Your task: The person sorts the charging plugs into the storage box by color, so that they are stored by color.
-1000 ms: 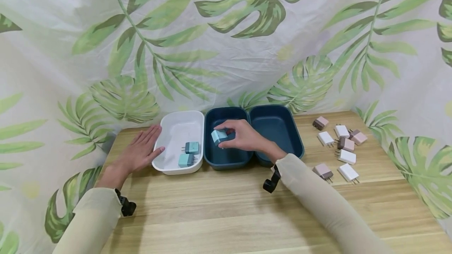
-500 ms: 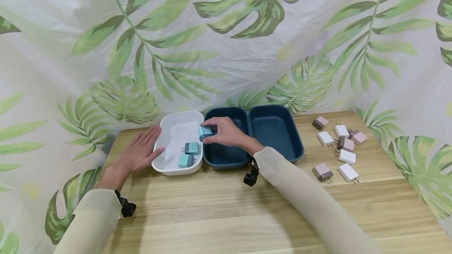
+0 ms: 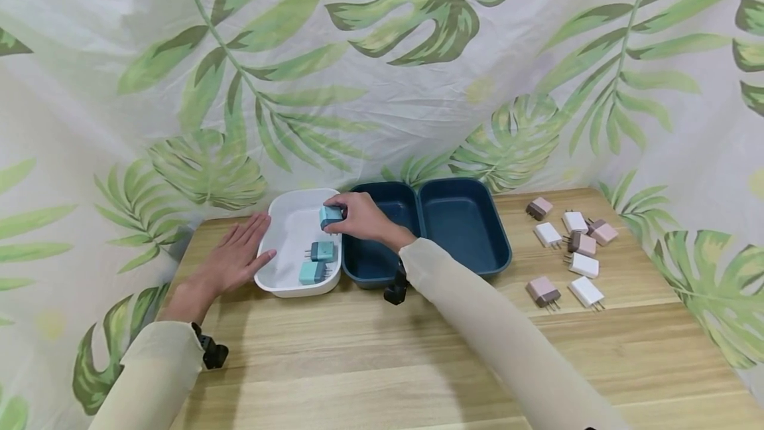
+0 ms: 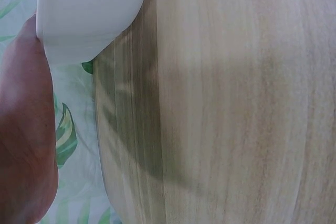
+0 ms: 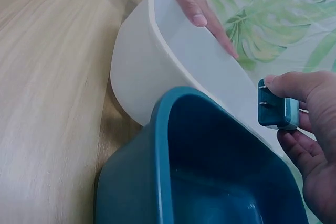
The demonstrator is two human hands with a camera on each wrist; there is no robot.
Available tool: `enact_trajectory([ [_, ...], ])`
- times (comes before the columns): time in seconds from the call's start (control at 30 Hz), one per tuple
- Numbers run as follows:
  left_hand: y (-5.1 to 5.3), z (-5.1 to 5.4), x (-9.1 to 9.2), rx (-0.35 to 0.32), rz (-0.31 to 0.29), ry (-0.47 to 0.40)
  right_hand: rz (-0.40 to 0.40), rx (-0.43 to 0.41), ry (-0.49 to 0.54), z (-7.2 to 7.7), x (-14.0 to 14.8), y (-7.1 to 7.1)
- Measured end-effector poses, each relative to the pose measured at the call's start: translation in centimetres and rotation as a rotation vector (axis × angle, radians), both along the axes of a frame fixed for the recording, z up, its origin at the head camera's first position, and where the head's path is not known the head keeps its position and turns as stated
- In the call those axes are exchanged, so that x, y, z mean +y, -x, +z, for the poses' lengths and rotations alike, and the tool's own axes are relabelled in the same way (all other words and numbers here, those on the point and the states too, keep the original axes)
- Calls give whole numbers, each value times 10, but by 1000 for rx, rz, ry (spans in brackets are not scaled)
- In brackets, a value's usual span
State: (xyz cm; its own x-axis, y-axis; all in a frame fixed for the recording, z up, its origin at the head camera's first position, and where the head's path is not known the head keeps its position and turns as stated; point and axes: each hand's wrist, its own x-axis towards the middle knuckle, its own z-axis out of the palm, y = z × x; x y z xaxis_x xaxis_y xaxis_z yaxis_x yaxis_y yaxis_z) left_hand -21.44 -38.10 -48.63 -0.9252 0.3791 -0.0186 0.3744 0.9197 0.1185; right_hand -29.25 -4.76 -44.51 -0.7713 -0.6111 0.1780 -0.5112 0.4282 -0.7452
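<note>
Between thumb and fingers, my right hand (image 3: 365, 217) pinches a teal charger plug (image 3: 330, 216) over the right side of the white bin (image 3: 286, 289). In the right wrist view the dark face and metal prongs of that charger plug (image 5: 273, 107) point away from the palm. Two more teal charger plugs lie in the white bin, an upper one (image 3: 323, 251) and a lower one (image 3: 312, 273). My left hand (image 3: 234, 259) rests with straight fingers against the bin's left rim. The left wrist view shows only part of this hand (image 4: 26, 124) beside the white wall.
Two dark blue bins, a middle one (image 3: 373, 281) and a right one (image 3: 507, 251), stand beside the white bin. On the wooden table (image 3: 334, 363) at the right lie several white charger plugs (image 3: 586, 292) and pink-brown charger plugs (image 3: 542, 290). A leaf-print cloth (image 3: 382, 85) hangs behind.
My right hand has moved left with the teal charger plug, from above the middle blue bin to above the white bin. The left hand stays at the rim.
</note>
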Motion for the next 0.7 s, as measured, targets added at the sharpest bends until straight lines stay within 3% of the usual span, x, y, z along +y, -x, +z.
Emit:
enact_trajectory([
  [0.33,-1,1,1,10,-4,-11,-69,-43,-72,-2,-15,3],
  [0.7,0,0,0,1,-1,-5,-96,-35,-96,-6,-25,2],
])
